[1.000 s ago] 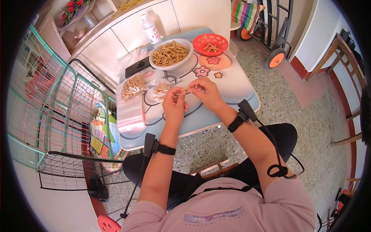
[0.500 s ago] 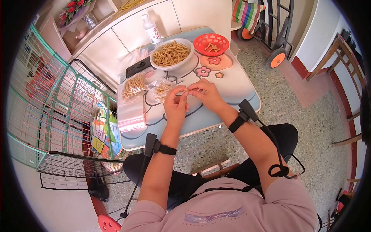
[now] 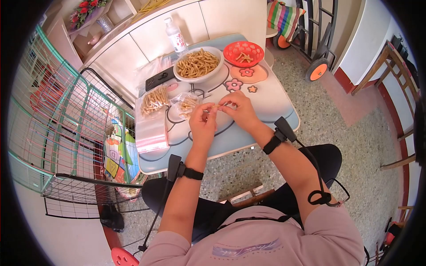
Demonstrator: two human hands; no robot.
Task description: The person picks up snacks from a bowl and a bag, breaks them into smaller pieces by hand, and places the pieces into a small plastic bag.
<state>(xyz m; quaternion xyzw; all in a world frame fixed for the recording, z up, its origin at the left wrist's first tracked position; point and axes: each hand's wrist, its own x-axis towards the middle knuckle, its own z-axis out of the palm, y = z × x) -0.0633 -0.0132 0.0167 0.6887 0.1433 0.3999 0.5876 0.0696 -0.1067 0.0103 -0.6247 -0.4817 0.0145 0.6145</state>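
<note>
Above the front half of the low table [image 3: 266,104], my left hand [image 3: 203,124] and my right hand [image 3: 240,111] meet, fingertips pinched. Between them is a small pale-brown snack stick [image 3: 216,107], mostly covered by the fingers. Just left of my left hand lies a clear plastic bag [image 3: 188,104] partly filled with similar sticks. A fuller bag of sticks [image 3: 155,100] rests farther left. Behind my hands stands a white bowl [image 3: 195,80] heaped with sticks. To its right, a red plastic basket [image 3: 229,56] has several sticks inside.
Flat clear bags [image 3: 151,137] are stacked at the table's left front. A black phone-like object [image 3: 159,79] lies beside the bowl, and a water bottle [image 3: 175,39] stands behind it. A wire cage [image 3: 75,133] borders the left; a wheeled hand truck [image 3: 317,66] stands at the back right.
My fingers have shifted slightly around the small stick, and my right fingers are more curled. The bags, bowl and basket stay in place; the view has tilted slightly.
</note>
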